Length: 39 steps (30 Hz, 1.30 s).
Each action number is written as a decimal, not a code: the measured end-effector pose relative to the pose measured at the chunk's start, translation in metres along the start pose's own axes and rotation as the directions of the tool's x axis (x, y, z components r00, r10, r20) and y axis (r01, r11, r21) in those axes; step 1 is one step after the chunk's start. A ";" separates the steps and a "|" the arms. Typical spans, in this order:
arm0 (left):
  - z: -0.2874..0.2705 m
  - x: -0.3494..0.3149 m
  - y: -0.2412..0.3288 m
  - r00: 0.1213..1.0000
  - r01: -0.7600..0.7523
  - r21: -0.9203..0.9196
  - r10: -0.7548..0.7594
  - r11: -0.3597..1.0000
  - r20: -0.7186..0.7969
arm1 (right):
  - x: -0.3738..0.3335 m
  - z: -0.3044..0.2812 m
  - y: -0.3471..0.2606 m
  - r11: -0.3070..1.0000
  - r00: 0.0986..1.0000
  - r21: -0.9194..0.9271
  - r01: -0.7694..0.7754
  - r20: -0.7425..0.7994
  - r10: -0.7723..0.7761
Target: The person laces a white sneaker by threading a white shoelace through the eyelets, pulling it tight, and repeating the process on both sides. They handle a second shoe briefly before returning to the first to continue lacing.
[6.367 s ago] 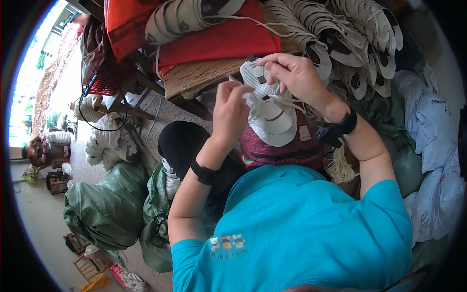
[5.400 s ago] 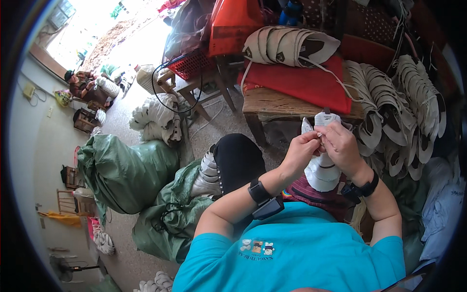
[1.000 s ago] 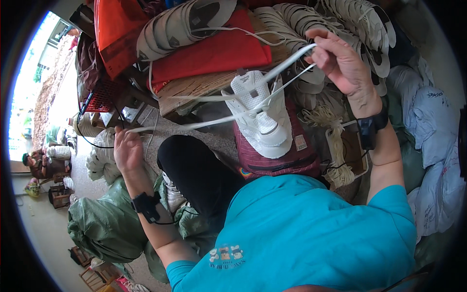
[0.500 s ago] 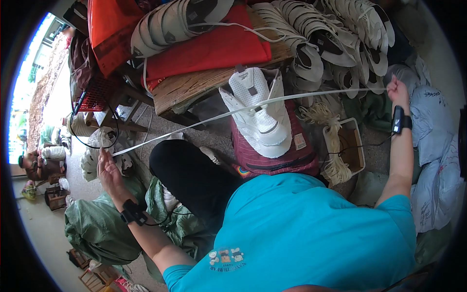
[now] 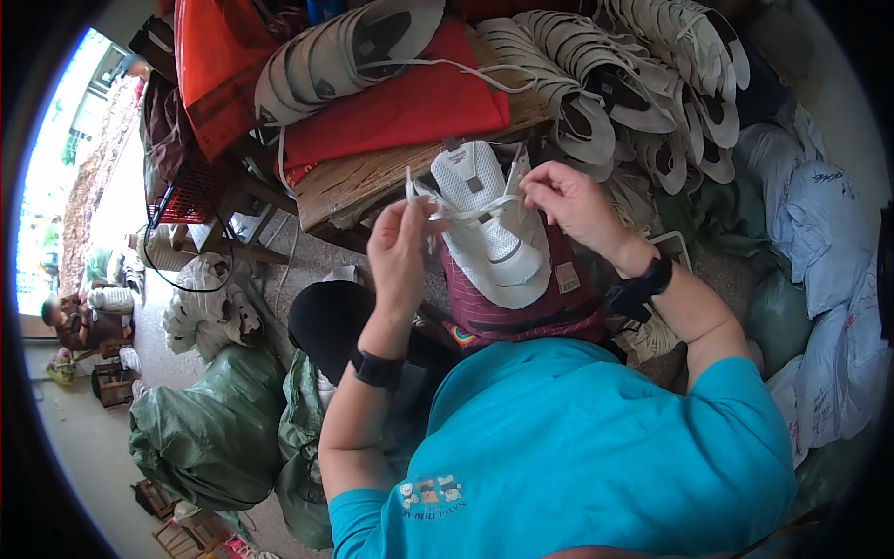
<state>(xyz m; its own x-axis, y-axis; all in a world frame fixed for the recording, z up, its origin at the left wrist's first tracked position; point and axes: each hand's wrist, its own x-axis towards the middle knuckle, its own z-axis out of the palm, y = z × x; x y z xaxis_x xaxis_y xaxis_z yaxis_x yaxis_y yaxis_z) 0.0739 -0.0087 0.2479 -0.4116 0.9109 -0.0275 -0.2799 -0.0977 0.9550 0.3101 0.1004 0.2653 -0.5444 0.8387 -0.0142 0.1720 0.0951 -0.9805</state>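
Thumb and forefinger of the left hand point(image 5: 399, 247) pinch a flat white lace point(image 5: 477, 215) just left of the white mesh shoe upper point(image 5: 494, 244), and the right hand point(image 5: 568, 200) pinches it on the upper's right, the other fingers loosely curled. Held from both sides, the lace crosses in front of the tongue point(image 5: 461, 168), probably so its two lengths can be kept even. A free end pokes up above the left fingers.

Directly beneath the upper is a maroon striped bag point(image 5: 559, 321), likely serving as a raised support that frees both hands. The upper's toe faces the person's body, which seems to put the lacing area between the hands.

Beyond the upper, a wooden bench point(image 5: 335, 191) bears a red cloth point(image 5: 400, 116) and a nested row of cream uppers point(image 5: 312, 70); the cloth perhaps protects them from rough wood. Farther away and to the upper's right, stacked uppers point(image 5: 596, 93) sit one inside another, seemingly to save room.
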 end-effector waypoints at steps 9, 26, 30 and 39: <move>0.013 -0.023 -0.018 0.985 0.124 0.172 -0.142 0.977 0.096 | 0.009 0.001 0.002 0.983 0.986 -0.148 -0.110 0.108 0.127; 0.013 -0.017 -0.006 0.969 0.202 0.295 -0.234 0.934 0.076 | 0.015 0.015 -0.048 0.023 0.799 -0.828 0.561 0.533 -0.279; 0.005 -0.007 -0.022 0.992 0.052 0.489 -0.100 0.871 0.073 | 0.020 0.013 -0.062 0.104 0.755 -0.787 0.608 0.532 -0.382; 0.008 0.016 0.034 0.853 -0.521 0.838 0.116 0.162 0.508 | 0.054 -0.010 -0.085 0.407 0.747 -0.681 0.608 0.665 -0.002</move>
<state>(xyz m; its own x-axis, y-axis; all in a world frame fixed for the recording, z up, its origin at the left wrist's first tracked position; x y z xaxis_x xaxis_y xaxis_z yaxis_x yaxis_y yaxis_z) 0.0647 0.0056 0.2819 0.0571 0.9698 0.2371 0.8958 -0.1546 0.4166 0.2744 0.1434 0.3495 -0.9530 0.2692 -0.1390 0.2982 0.9143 -0.2740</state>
